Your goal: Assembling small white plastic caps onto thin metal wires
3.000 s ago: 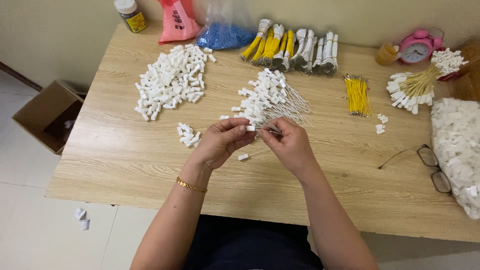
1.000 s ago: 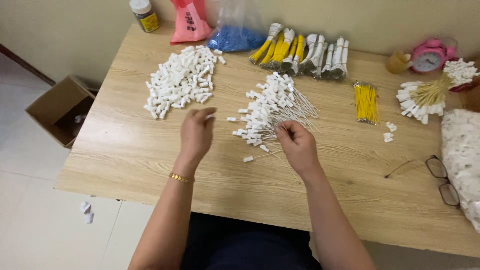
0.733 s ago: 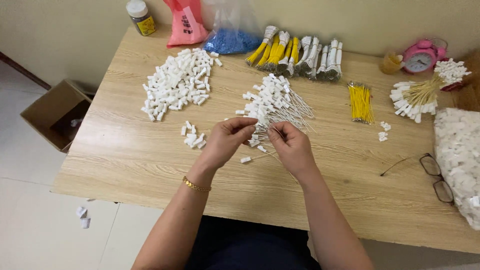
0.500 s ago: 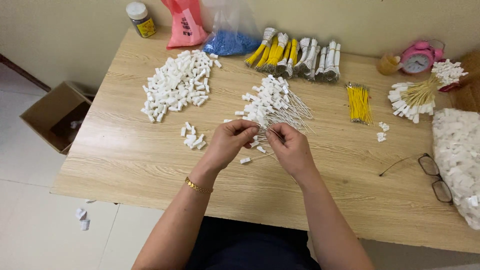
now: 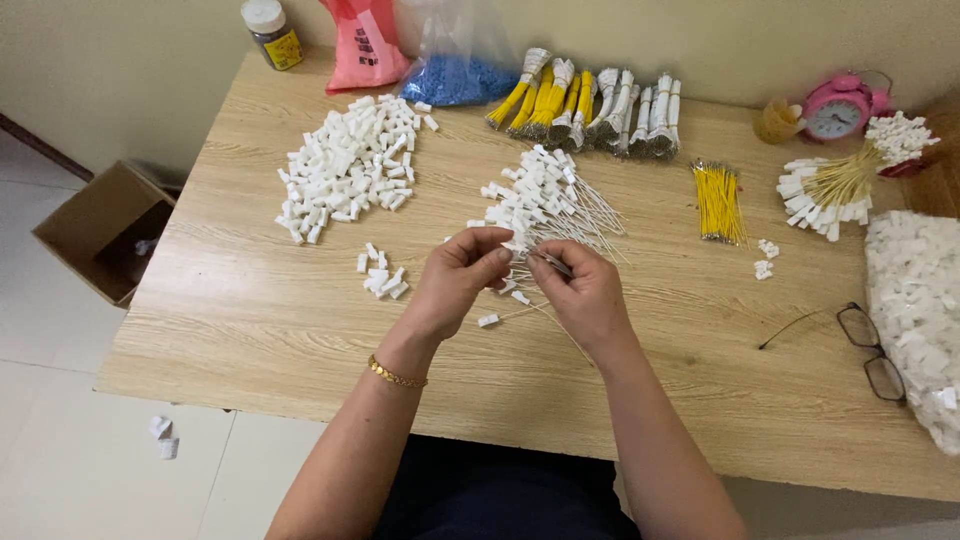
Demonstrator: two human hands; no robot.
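Head view, both hands, left (image 5: 462, 280), right (image 5: 583, 290), pinching thin wire (image 5: 548, 264), white connector (image 5: 517, 246) mostly hidden by fingertips

Two hands: left hand (image 5: 455, 280), right hand (image 5: 580, 290). One jar (image 5: 270, 32), one pink bag (image 5: 365, 45), one blue bag (image 5: 465, 60), one clock (image 5: 838, 105), one pair of glasses (image 5: 868, 350), one box (image 5: 100, 230). Connectors (image 5: 345, 165) beyond the fingers: too many to count.
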